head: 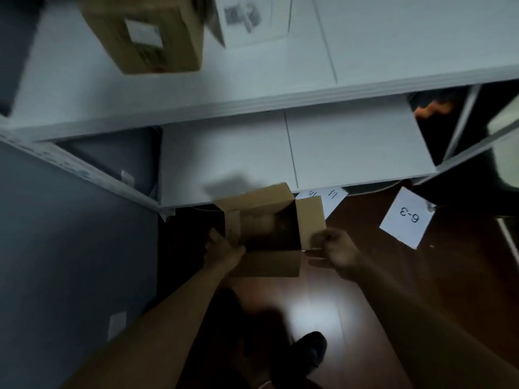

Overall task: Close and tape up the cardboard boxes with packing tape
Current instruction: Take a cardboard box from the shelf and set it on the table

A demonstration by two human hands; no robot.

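Dark wood floor [365, 276], glossy, with a pale glare patch near the bottom; one dark shoe [309, 352] partly in shadow, the rest of the person cut off by the lower edge.

Open cardboard box [269, 234], held above the floor just in front of the lower shelf [351, 144]. All four flaps up or splayed; interior dark, contents not discernible.

Left hand [224, 251]: at the box's left side, fingers reaching up against the left flap, thumb at the near rim. Blurred; whether this grip clasps the card or only presses flat on it cannot be told.

Right hand [337, 251]: fingers curled, pinching the lower edge of the right flap.

Paper tag marked "6-3" [405, 217], right of the box, apart from it; two smaller tags [323, 196] hang at the shelf edge, writing illegible.

Upper shelf [393, 51], white: closed cardboard box [146, 32] with a white label, cut off at the top; beside it a printed sheet [252, 18], blurred.

Grey wall [56, 248] at left.
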